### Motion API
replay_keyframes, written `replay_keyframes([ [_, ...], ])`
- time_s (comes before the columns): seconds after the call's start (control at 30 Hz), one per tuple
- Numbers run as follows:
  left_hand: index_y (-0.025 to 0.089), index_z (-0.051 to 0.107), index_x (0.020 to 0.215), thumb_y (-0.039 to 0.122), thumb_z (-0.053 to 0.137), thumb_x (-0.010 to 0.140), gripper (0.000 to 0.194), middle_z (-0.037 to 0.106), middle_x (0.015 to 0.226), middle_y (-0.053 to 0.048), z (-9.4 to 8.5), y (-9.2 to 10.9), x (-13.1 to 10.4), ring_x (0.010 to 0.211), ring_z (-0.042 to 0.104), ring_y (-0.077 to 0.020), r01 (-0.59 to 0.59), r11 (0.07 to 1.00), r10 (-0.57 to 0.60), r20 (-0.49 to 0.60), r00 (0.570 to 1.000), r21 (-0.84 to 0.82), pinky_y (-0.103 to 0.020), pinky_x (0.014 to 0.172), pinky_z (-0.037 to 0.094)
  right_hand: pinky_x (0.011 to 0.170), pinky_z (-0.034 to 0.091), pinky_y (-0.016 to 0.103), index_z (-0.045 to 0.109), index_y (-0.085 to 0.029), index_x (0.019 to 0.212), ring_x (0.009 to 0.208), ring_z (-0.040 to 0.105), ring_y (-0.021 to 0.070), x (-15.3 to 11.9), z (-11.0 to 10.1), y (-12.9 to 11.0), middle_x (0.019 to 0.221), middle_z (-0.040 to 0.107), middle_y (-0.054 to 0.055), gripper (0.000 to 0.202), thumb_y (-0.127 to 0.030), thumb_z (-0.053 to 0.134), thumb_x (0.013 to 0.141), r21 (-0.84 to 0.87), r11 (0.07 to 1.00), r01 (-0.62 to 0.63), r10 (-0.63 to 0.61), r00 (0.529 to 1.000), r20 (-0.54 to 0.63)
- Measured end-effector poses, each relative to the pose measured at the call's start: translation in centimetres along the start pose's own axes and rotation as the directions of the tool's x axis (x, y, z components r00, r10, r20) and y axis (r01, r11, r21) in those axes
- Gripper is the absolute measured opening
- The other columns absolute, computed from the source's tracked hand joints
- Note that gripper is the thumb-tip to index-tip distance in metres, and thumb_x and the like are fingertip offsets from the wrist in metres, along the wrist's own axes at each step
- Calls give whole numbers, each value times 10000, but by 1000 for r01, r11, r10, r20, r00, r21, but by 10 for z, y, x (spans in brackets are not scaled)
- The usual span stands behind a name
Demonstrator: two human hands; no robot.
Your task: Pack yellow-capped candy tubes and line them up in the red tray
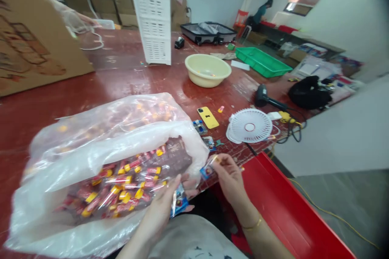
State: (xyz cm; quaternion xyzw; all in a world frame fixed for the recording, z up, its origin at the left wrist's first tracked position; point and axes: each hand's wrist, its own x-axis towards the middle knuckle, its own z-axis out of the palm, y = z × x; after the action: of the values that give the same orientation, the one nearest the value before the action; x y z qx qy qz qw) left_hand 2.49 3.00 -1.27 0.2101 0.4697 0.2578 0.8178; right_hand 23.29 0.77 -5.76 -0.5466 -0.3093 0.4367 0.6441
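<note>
My left hand (164,200) holds a small blue printed packet (180,202) at the front edge of the red table, its fingers partly spread behind the packet. To its right, my right hand (227,174) pinches another small blue packet (207,171) with a clear end between thumb and fingers. A large translucent plastic bag (39,218) lies open beside my left hand. Inside it are many small clear tubes (118,194) with red-pink contents and yellow caps. More small packets (209,142) lie just beyond my right hand.
A yellow phone (208,117), a white fan (251,125) and a black hair dryer (267,99) lie on the table (121,77). Farther back are a cream basin (208,73), a green tray (261,61) and a white rack (154,20). A cardboard box (39,40) stands left.
</note>
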Motion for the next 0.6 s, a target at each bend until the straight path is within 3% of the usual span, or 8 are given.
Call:
replay_keyframes([
  [0.03,180,655,1085,400,696,742,409,699,1142,-113,-2,-2,-1,1005,653,-305,37,999,-37,11,999,-24,-390,736,567,731,512,269,542,-221,903,794,602,132,3,-30,4,910,626,2,288,-393,702,738,-47,999,-6,-3,983,-181],
  [0.1,192,629,1133,344,734,713,459,699,1152,-109,-7,-7,-1,1029,648,-307,67,997,-68,52,996,24,-403,798,558,718,515,254,543,-224,931,794,614,128,5,-94,15,907,626,-15,311,-419,688,738,-144,987,-77,-4,871,-491],
  [0.2,189,603,1183,385,728,716,522,714,1124,-115,-12,-12,-2,982,674,-305,39,988,-48,58,997,148,-397,836,545,620,498,223,545,-171,865,654,581,93,5,-177,45,784,592,-30,186,-336,623,830,-189,948,-256,57,722,-690],
  [0.27,203,597,1200,421,730,702,559,722,1111,-104,-12,-14,-1,952,688,-304,4,977,-7,13,1000,214,-383,818,552,577,497,232,569,-133,874,612,570,90,7,-209,74,771,593,-16,162,-295,580,882,-188,894,-406,138,650,-747],
  [0.4,230,630,1170,495,775,614,632,763,996,-77,-9,-12,4,878,710,-299,15,956,9,-81,997,294,-349,743,570,652,541,292,582,-128,1043,754,622,133,26,-226,126,951,626,38,219,-300,550,912,-213,789,-577,214,582,-784],
  [0.6,204,742,872,472,788,606,381,781,886,-40,-13,-9,11,803,709,-252,-38,946,83,-129,988,322,-274,699,557,770,540,370,559,-143,1135,915,620,191,56,-231,157,1102,602,66,282,-308,557,906,-300,726,-618,171,586,-792],
])
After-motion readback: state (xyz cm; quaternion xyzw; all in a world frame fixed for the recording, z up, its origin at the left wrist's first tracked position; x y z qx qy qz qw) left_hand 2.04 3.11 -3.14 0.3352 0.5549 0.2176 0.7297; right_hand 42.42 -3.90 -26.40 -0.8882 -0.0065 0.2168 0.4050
